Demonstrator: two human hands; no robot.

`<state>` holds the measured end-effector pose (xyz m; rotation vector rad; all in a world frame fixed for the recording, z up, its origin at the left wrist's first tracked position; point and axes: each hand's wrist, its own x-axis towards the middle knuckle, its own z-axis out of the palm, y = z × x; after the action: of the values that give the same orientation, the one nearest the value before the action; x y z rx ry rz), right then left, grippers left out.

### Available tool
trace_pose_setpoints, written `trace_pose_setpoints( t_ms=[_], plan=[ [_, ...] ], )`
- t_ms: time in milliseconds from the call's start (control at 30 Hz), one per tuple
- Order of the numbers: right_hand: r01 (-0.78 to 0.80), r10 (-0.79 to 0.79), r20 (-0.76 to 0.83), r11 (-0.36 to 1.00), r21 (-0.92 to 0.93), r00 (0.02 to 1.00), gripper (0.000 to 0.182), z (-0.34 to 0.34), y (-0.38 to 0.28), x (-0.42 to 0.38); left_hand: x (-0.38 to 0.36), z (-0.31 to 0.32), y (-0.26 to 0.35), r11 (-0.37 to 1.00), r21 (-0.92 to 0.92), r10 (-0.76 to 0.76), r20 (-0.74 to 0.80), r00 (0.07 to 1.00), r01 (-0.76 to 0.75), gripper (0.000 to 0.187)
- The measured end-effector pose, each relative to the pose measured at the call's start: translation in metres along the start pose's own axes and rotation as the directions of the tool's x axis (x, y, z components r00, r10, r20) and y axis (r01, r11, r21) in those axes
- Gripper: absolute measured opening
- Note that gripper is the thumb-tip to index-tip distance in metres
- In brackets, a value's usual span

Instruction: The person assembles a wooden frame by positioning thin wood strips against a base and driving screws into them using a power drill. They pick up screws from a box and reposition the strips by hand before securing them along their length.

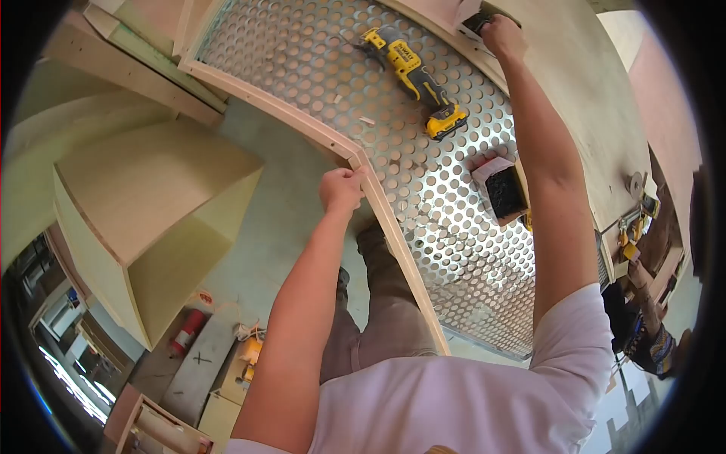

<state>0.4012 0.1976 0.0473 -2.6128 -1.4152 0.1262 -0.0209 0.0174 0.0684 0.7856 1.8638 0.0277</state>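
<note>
My left hand (342, 189) is closed on the edge of a wooden frame (399, 253) around a perforated metal sheet (408, 170). At the far top, my right hand (503, 36) has curled fingers at a small pale box (467, 13) with dark contents; what the fingertips hold is hidden. Between my arms a yellow-and-black cordless oscillating multi-tool (412, 76) lies on the metal sheet. Near my right forearm sits an open carton (505, 191) of small black pieces, possibly screws.
A curved plywood panel (578, 98) runs along the right. To the left stands an angular plywood form (151, 189). A red cylinder (187, 331) lies on the floor at lower left. Another person's arm (643, 295) shows at far right, near yellow tools (631, 234).
</note>
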Motion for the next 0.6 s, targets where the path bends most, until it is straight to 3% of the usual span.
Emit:
trace_pose_setpoints(
  t_ms=[167, 200, 267, 367, 400, 467, 533, 567, 600],
  plan=[
    [0.097, -0.084, -0.236, 0.994, 0.044, 0.968, 0.031, 0.028, 0.019, 0.008, 0.002, 0.004, -0.004, 0.999, 0.042, 0.010, 0.001, 1.000, -0.010, 0.034],
    [0.047, 0.003, -0.248, 0.979, 0.198, 0.969, 0.037, 0.033, 0.025, 0.015, 0.002, 0.004, -0.003, 0.999, 0.046, -0.008, 0.025, 1.000, 0.007, 0.033],
    [-0.044, 0.180, -0.232, 0.870, 0.491, 0.956, 0.070, 0.042, 0.039, 0.026, 0.001, 0.001, 0.000, 0.998, 0.057, -0.042, 0.071, 0.997, 0.039, 0.034],
    [-0.156, 0.303, 0.056, 0.318, 0.935, 0.951, 0.036, -0.019, -0.005, -0.038, 0.003, 0.001, -0.003, 0.999, 0.017, -0.035, 0.098, 0.995, 0.034, 0.034],
    [-0.102, 0.237, 0.014, 0.364, 0.926, 0.971, 0.024, -0.047, -0.018, -0.073, 0.003, 0.001, -0.004, 0.999, 0.019, -0.028, 0.094, 0.995, 0.027, 0.034],
    [-0.073, 0.173, 0.002, 0.407, 0.910, 0.985, 0.023, -0.098, -0.041, -0.157, 0.005, 0.002, -0.006, 1.000, 0.025, -0.008, 0.089, 0.996, 0.006, 0.034],
    [-0.310, 0.169, 0.262, 0.421, 0.852, 0.950, 0.025, -0.116, -0.037, -0.243, 0.008, 0.000, -0.009, 1.000, -0.017, 0.003, 0.070, 0.998, -0.002, 0.034],
    [-0.356, 0.084, 0.347, 0.296, 0.886, 0.934, 0.021, -0.108, -0.024, -0.288, 0.010, 0.002, -0.012, 1.000, -0.028, 0.013, 0.082, 0.997, -0.011, 0.035],
    [-0.316, 0.065, 0.310, 0.143, 0.938, 0.948, 0.015, -0.092, -0.012, -0.339, 0.018, 0.003, -0.020, 0.998, -0.059, 0.015, 0.088, 0.996, -0.009, 0.037]
  ],
)
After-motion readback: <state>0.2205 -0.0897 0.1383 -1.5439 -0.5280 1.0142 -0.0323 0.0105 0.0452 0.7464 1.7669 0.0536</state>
